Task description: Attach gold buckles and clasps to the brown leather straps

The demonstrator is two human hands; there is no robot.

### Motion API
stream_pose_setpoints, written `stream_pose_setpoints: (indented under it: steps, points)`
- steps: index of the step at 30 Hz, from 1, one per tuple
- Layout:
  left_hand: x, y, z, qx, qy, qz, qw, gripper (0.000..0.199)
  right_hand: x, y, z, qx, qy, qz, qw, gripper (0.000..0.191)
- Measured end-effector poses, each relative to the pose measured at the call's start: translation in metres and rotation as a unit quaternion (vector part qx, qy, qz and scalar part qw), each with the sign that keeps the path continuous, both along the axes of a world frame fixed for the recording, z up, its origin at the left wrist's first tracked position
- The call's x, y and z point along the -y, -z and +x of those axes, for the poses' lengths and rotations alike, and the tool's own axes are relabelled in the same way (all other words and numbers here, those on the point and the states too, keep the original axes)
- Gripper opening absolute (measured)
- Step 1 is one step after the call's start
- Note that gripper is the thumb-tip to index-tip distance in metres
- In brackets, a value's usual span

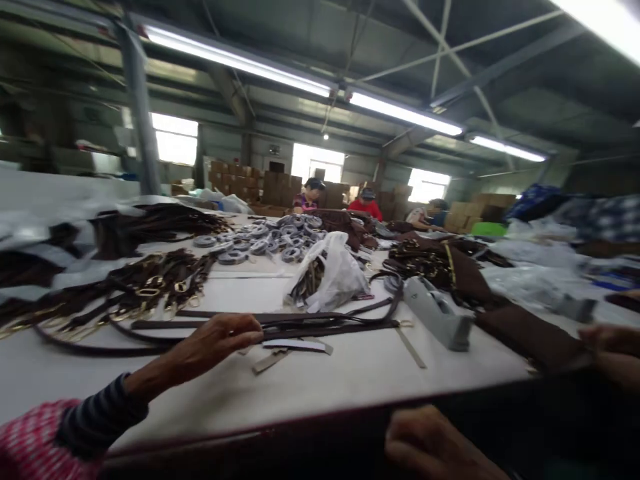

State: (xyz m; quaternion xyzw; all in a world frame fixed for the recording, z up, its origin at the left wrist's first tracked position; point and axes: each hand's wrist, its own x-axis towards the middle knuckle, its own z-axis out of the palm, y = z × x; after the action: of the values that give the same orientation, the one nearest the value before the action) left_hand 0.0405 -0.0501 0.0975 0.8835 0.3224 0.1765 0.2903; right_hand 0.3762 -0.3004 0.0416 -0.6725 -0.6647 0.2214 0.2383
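Observation:
My left hand (220, 340) reaches in from the lower left, with its fingers pressed together on dark brown straps (320, 321) that lie across the table. Just beyond its fingertips lie a white strip (294, 345) and a beige strip (270, 361). Low in front of the table's edge is my right hand (425, 440), blurred, its fingers curled; what it holds, if anything, is hidden. A grey tape dispenser (437, 317) stands to the right of the straps. Behind them sits a white plastic bag (337, 273) with dark pieces inside.
Brown straps with gold buckles (150, 290) pile up on the left. Several grey rings or rolls (280, 233) lie at the table's middle. At the right edge, a co-worker's hand (613, 343) touches brown material (530, 333). People (365, 207) sit across the table.

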Motion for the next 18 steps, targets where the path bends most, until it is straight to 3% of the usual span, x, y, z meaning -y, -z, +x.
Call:
stream_pose_setpoints:
  steps: [4, 8, 13, 15, 18]
  points:
    - [0.012, 0.018, 0.034, -0.011, 0.076, 0.044, 0.996, 0.04, -0.055, -0.02, 0.016, 0.055, 0.064, 0.11, 0.99, 0.023]
    - [0.017, 0.033, 0.051, -0.013, 0.075, 0.045, 0.996, 0.039, -0.111, -0.023, 0.048, 0.118, 0.149, 0.17, 0.967, 0.013]
    - [0.019, 0.026, 0.073, -0.012, 0.087, 0.071, 0.994, 0.039, -0.154, 0.0, 0.053, 0.195, 0.103, 0.162, 0.962, 0.017]
    - [0.015, 0.02, 0.086, -0.016, 0.101, 0.082, 0.991, 0.041, -0.164, 0.008, 0.05, 0.226, 0.088, 0.158, 0.957, 0.01]
    - [0.004, 0.019, 0.112, -0.013, 0.104, 0.13, 0.986, 0.037, -0.17, 0.013, 0.045, 0.262, 0.071, 0.164, 0.948, 0.02]
